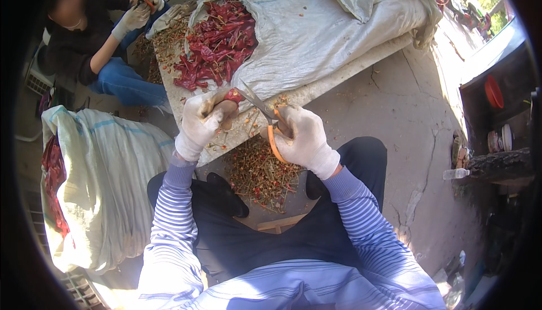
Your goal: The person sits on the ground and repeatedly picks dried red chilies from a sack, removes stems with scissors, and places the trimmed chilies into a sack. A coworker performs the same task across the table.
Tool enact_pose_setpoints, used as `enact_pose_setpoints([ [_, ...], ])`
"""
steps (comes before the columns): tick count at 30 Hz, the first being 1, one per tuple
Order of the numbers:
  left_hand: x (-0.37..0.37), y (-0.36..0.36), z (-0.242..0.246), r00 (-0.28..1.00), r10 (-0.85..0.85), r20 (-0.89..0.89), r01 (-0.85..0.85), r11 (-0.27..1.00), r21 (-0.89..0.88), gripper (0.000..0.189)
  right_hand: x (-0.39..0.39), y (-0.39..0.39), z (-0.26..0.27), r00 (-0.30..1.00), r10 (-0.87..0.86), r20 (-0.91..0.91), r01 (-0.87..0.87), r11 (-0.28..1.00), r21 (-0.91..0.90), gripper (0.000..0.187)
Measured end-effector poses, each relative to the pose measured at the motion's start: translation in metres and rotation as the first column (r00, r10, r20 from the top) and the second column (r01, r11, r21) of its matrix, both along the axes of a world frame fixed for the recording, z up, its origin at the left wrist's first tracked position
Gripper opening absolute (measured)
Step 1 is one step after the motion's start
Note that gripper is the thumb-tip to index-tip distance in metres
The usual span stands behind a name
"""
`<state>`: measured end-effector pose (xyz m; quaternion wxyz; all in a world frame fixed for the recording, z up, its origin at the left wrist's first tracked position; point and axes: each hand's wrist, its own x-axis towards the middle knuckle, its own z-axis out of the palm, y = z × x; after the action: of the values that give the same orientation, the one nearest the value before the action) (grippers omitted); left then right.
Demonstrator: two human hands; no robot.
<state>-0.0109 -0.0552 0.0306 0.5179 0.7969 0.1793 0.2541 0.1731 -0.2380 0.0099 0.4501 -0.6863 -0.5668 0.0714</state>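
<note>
My left hand, in a soiled white knit glove, grips a dried red chili pepper whose end shows past the fingertips. Facing it, my gloved right hand holds orange-handled scissors, their blades parted and pointing up-left beside the pepper. Whether the blades touch it I cannot tell. Both hands are above the near edge of a low table. Beyond them, a heap of dried red chilies spills from the mouth of a white woven sack lying on that table.
A pile of cut stems covers the floor between my feet. To the left stands another woven sack with red chilies inside. Across the table's left corner sits a person with gloved hands and scissors. A plastic bottle lies at right.
</note>
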Motion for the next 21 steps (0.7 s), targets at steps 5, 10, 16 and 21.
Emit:
enact_pose_setpoints([
  [5, -0.0024, -0.0002, -0.0031, 1.0, -0.006, 0.003, 0.006, 0.999, 0.045, 0.051, 0.0006, 0.0022, -0.0029, 0.993, 0.004, 0.116, -0.001, 1.0, -0.027, 0.032],
  [10, -0.0017, -0.0006, -0.0028, 0.999, -0.016, 0.04, 0.014, 0.999, 0.05, 0.078, 0.0026, 0.0018, -0.0075, 0.984, 0.006, 0.178, -0.006, 1.0, 0.002, 0.034],
  [16, -0.0037, 0.0004, -0.0005, 0.999, -0.045, 0.028, 0.044, 0.999, 0.022, 0.072, 0.0057, -0.0007, -0.0061, 0.98, 0.055, 0.193, -0.045, 0.998, -0.053, 0.034],
  [21, -0.0069, 0.0006, -0.0008, 0.998, -0.053, 0.043, 0.052, 0.998, 0.02, 0.069, 0.0047, -0.0036, -0.0038, 0.983, 0.119, 0.14, -0.116, 0.993, -0.026, 0.034],
])
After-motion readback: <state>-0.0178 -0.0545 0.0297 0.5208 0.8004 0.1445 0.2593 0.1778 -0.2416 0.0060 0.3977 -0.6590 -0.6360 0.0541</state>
